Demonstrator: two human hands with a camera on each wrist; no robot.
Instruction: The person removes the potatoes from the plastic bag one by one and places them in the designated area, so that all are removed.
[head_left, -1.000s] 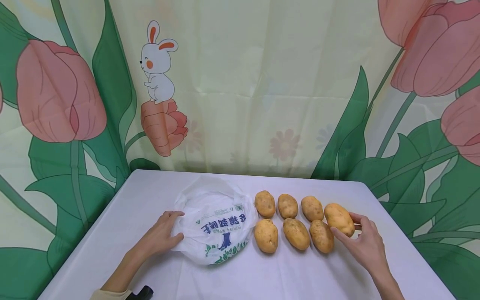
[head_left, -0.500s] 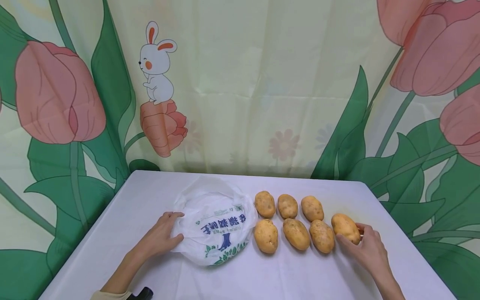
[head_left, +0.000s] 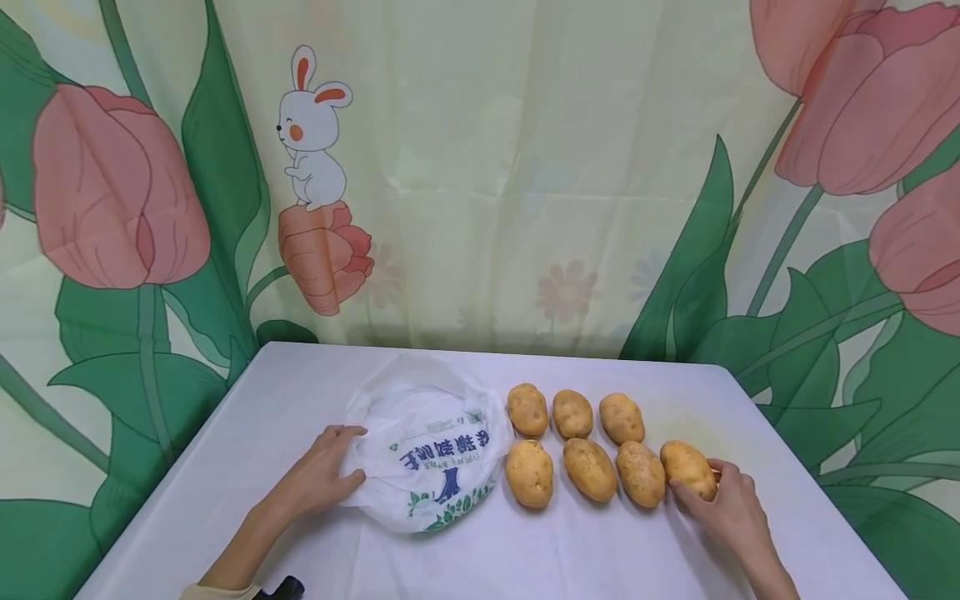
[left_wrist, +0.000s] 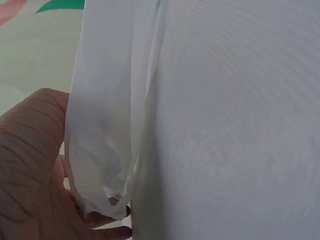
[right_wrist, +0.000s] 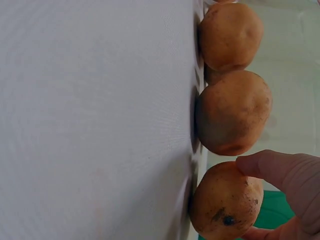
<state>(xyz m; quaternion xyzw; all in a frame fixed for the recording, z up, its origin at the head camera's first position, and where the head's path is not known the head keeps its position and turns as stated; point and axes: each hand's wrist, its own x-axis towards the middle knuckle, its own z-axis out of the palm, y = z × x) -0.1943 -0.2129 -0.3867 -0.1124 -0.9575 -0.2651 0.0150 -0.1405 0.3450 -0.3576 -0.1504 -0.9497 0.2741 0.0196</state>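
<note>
At the far right of the front row, a potato (head_left: 687,469) lies between the thumb and fingers of my right hand (head_left: 731,508). The right wrist view shows the thumb (right_wrist: 270,167) on its side and part of a finger below. My left hand (head_left: 318,471) rests with spread, fairly straight fingers against the left edge of a white plastic bag (head_left: 420,492) printed in blue and green. In the left wrist view the bag's thin film (left_wrist: 105,115) stands up beside the palm, hiding parts of the fingers.
Several other potatoes (head_left: 590,471) lie in two rows just right of the bag. A white cloth covers the table (head_left: 585,550). Behind the table's back edge hangs a curtain (head_left: 480,167) printed with tulips and a rabbit.
My right hand has lowered the potato and brought it toward the table's front, from beside the back row to the end of the front row. My left hand stays at the bag.
</note>
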